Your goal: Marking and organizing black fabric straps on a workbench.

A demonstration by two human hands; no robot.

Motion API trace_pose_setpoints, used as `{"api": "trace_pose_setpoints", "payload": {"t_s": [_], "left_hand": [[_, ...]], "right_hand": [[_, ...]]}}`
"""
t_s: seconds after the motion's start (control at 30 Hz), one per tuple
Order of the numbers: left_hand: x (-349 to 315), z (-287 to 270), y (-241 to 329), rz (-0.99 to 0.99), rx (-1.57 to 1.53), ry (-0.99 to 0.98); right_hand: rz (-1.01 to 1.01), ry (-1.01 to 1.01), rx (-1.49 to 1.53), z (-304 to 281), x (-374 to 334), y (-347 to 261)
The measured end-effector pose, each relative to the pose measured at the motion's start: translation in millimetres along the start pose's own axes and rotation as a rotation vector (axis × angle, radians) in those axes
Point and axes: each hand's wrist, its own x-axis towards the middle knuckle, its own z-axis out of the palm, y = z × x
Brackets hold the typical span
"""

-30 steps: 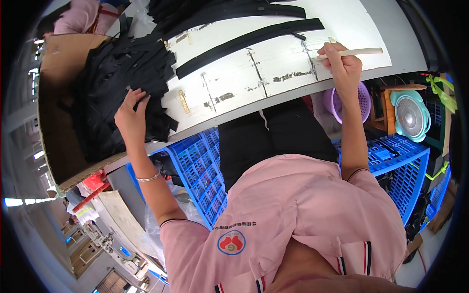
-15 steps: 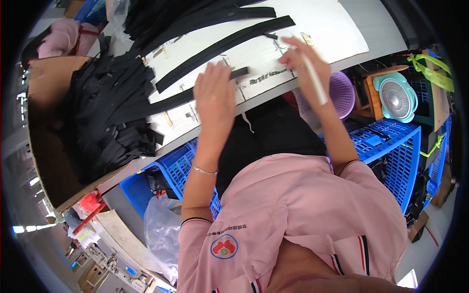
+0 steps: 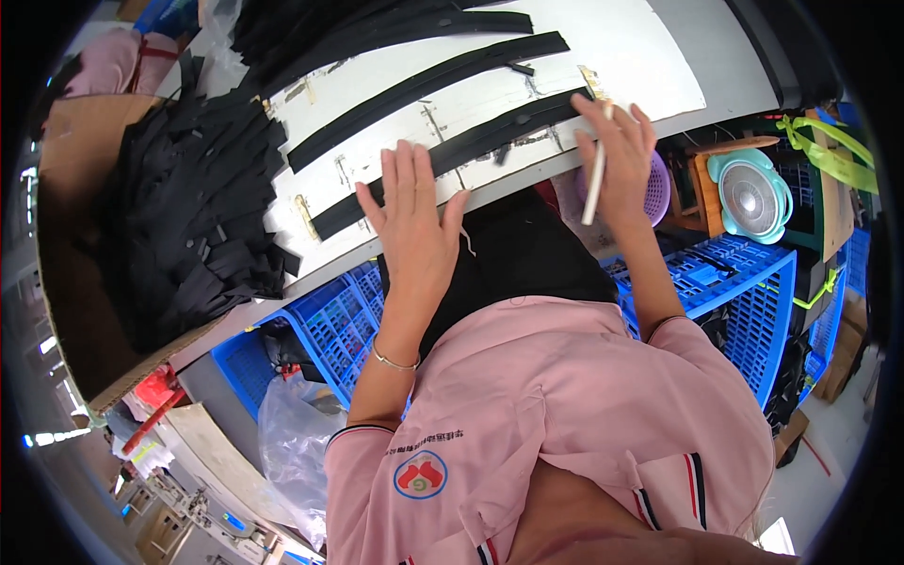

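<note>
- At 11 o'clock, the left hand (image 3: 412,215) lies across the black strip (image 3: 499,135), fingers spread and released.
- At 2 o'clock, the right hand (image 3: 623,165) grasps a pale stick (image 3: 594,186) in its fingers, by the strip's end.
- At 12 o'clock, the strip rests on the bench (image 3: 730,66).

The person wears a pale-pink short-sleeved fabric shirt (image 3: 603,395) with dark-edged cuffs (image 3: 363,427), a striped collar (image 3: 698,490), a round blue-rimmed emblem (image 3: 420,474), black cloth bottoms (image 3: 527,259) and a thin metal bangle (image 3: 394,363).
</note>
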Motion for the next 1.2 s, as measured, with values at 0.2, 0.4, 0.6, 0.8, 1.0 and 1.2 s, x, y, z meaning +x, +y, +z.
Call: {"api": "trace_pose_setpoints", "payload": {"t_s": [0.2,0.4,0.6,0.8,1.0,1.2], "left_hand": [[-36,-17,-22,-0.219,0.088,0.043],[-50,-25,-48,-0.242,0.062,0.089],[-38,-25,-58,-0.200,0.012,0.162],[-41,-22,-58,-0.222,0.019,0.194],[-44,-17,-58,-0.259,0.024,0.221],[-41,-17,-54,-0.270,0.009,0.250]], "right_hand": [[0.018,0.022,-0.044,0,-4,5],[-0.002,0.011,-0.107,2,-5,2],[-0.019,0.011,-0.112,2,-1,-1],[0.123,0.027,0.175,2,22,-33],[0.455,-0.396,0.916,24,54,-134],[0.371,-0.515,1.090,79,61,-173]]}}
